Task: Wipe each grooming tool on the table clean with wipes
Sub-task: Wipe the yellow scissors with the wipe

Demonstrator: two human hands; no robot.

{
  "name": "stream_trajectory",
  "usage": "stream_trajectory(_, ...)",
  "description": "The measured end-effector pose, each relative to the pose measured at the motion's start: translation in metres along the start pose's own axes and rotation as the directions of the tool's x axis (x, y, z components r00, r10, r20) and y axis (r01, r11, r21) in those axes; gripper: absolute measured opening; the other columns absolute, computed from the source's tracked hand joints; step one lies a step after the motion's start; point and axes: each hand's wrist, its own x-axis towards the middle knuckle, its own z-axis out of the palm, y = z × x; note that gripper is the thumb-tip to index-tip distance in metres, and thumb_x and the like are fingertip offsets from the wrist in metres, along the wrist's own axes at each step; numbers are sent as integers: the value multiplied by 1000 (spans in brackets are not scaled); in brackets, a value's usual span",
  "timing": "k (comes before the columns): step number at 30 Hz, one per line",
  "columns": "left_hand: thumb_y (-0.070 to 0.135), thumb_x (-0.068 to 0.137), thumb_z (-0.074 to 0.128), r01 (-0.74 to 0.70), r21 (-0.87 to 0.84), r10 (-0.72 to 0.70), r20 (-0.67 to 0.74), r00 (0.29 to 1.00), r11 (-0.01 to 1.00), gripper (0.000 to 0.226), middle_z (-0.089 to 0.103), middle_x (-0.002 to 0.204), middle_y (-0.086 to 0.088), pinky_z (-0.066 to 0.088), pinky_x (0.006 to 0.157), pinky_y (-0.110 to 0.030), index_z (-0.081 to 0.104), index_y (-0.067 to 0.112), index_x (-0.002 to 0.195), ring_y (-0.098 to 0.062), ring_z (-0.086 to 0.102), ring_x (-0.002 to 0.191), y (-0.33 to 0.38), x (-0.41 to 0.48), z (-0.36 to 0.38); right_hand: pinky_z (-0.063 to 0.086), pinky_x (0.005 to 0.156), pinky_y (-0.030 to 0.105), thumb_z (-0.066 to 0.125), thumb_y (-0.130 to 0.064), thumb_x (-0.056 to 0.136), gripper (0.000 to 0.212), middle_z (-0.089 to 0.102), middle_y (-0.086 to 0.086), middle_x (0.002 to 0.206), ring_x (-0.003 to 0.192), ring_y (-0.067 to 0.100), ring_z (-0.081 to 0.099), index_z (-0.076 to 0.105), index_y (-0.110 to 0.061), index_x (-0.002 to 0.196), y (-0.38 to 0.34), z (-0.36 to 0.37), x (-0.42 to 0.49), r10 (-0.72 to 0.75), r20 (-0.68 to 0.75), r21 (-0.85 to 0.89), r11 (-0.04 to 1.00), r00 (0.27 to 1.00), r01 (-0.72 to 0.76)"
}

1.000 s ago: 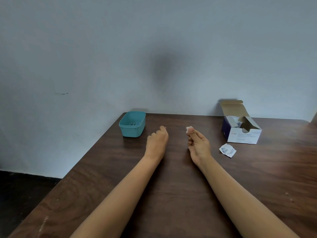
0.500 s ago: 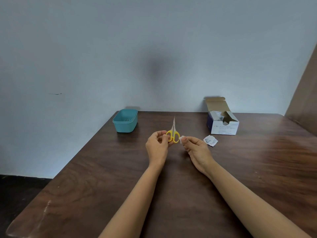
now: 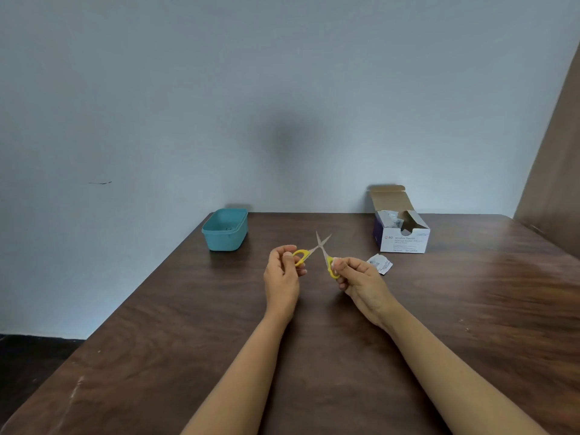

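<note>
Your left hand (image 3: 282, 273) was curled round one yellow loop of the scissors (image 3: 320, 246), thumb and fingers pinching it. Your right hand (image 3: 359, 279) pinched the other loop, with a small white wipe (image 3: 335, 260) pressed against that loop under your fingertips. You held the scissors between both hands above the middle of the counter (image 3: 455, 324), spread wide, so the two thin blades crossed at the pivot and pointed up and away from you toward the wall. The wipe sat at the handle end, apart from the blades. A torn wrapper (image 3: 380, 264) lay flat on the counter just beside your right hand, between it and the box (image 3: 403, 238) of alcohol swabs, which stood near the far edge with its flap up and sachets showing inside. A teal tub (image 3: 225, 231) stood at the far left corner, well apart from both hands; what lay in it was too small to tell
</note>
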Motion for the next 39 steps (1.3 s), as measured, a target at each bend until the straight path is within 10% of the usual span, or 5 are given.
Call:
stream_trajectory(10,21,93,61,203,-327,-225,-31,974,923,13,70,70,3,54,60,-15,67,9,95,-3,62,62,7,10,-10,32,57,19,59,-23,90,24,47,-3,60,56,6,36,59,-5,74,-8,-8,-4,34,141,-188,982,989,-7)
stream_trajectory(30,19,90,64,259,-349,-279,-10,960,901,32,69,88,-6,55,63,-15,64,0,115,-9,63,76,0,15,-9,34,56,15,64,-29,82,22,52,-4,63,58,5,39,58,-9,74,-5,-11,-7,-11,280,-310,945,960,101)
stream_trajectory(39,28,94,60,127,143,-171,351,921,981,24,75,86,-13,55,63,-20,75,9,91,-16,72,78,3,-6,-1,39,62,13,63,-14,87,12,57,-9,63,60,0,45,63,-7,77,-3,-2,-8,-114,221,-240,956,969,167)
